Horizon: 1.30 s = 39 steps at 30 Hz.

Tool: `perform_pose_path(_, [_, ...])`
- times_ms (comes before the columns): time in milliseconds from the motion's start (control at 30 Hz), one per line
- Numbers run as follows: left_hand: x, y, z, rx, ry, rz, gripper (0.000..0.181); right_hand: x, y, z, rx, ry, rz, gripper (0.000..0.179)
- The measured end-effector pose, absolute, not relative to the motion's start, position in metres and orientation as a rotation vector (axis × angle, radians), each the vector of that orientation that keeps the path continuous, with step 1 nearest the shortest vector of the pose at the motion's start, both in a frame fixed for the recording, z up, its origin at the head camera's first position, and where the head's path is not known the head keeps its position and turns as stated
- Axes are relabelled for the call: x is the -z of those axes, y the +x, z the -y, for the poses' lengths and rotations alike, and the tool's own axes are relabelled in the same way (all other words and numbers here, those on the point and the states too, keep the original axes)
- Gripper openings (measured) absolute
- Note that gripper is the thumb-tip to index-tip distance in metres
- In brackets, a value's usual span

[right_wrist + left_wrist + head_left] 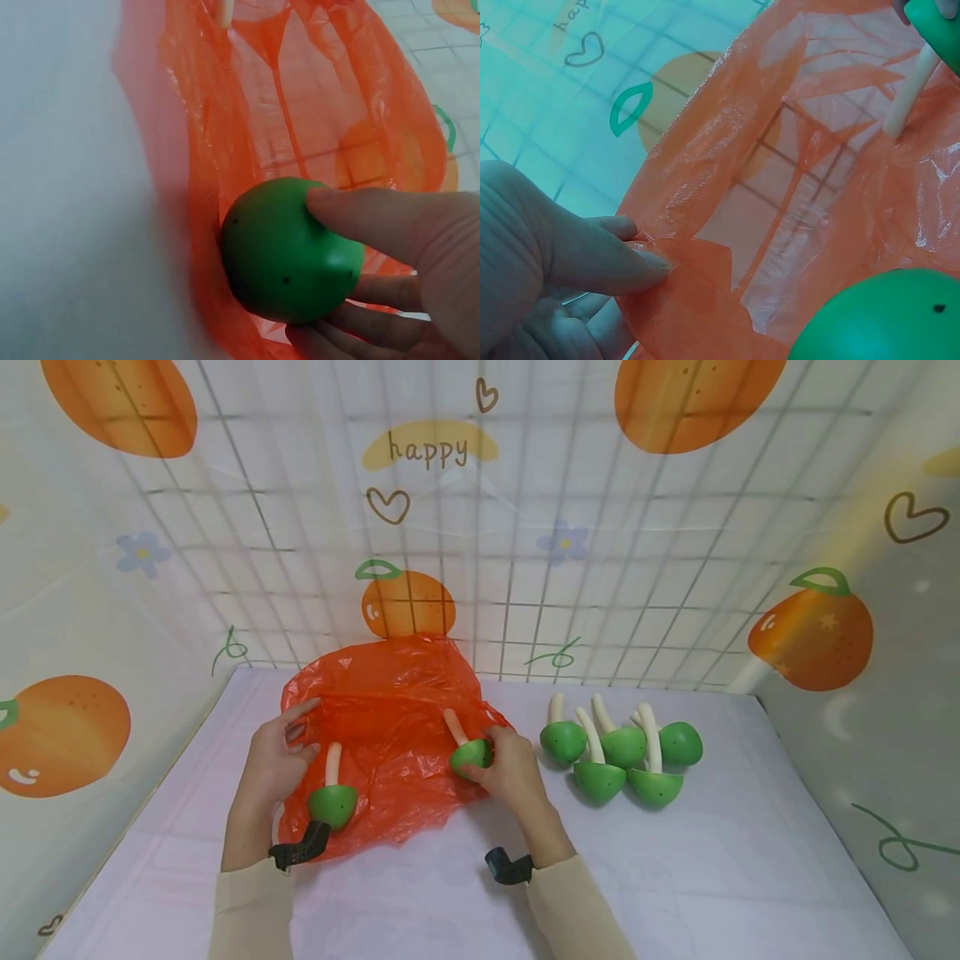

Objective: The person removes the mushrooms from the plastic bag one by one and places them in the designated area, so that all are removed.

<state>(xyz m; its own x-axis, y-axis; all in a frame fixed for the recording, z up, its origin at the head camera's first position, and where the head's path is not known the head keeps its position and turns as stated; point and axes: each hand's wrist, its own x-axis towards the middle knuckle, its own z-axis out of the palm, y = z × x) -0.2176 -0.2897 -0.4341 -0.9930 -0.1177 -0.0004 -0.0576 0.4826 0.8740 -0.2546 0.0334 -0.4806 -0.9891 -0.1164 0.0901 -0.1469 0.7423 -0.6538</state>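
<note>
A red plastic bag (390,664) lies spread out, its mouth side raised against the back wall. My left hand (273,764) pinches the bag's left edge, and in the left wrist view the thumb (634,270) presses on the film. My right hand (517,768) grips a green toy mushroom (274,255) by its dotted round cap, over the bag's right side. Its pale stem (453,725) points away toward the back left. Another green toy mushroom (333,806) rests on the bag beside my left wrist, stem pointing to the back.
Several more green toy mushrooms (598,781) lie in a cluster on the white table (720,877), right of my right hand. Behind the table stands a wire grid (517,610) covered by a cloth printed with oranges. Similar cloth hangs along both sides.
</note>
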Motion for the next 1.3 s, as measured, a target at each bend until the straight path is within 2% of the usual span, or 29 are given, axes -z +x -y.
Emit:
perform_pose_path(533, [0.436,-0.218,0.291,1.565,0.155,2.65,0.067,0.476,-0.251,-0.032,-1.048,0.278,2.88,0.053])
perform_pose_path(1300, [0.436,-0.219,0.291,1.568,0.154,2.635,0.068,0.427,-0.23,-0.037,-1.133,0.434,2.862,0.057])
